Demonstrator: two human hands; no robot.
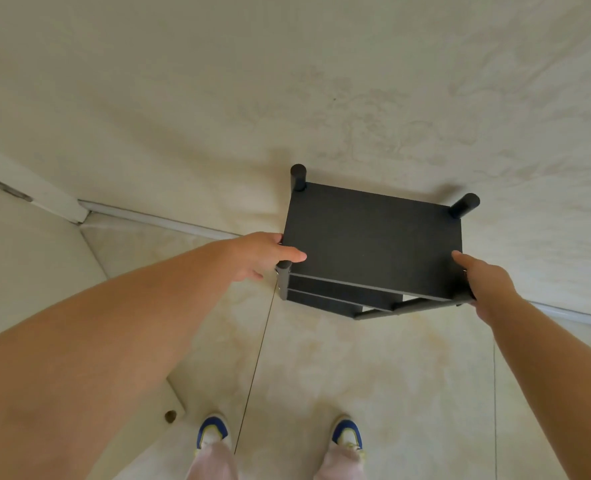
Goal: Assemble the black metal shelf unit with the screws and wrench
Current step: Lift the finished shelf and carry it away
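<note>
The black metal shelf unit [373,237] stands upright on the tiled floor against a pale wall, seen from above, with its top board, two lower boards and round posts at the corners. My left hand [262,256] grips the unit's near-left corner, thumb on the top board and fingers round the side. My right hand [484,278] grips the near-right corner, thumb on the top board, fingers hidden behind the edge. No screws or wrench are in view.
The pale wall [321,98] meets the floor right behind the unit along a white skirting [169,221]. A white door frame [44,199] stands at the left. My two shoes [214,433] are on the floor in front of the unit.
</note>
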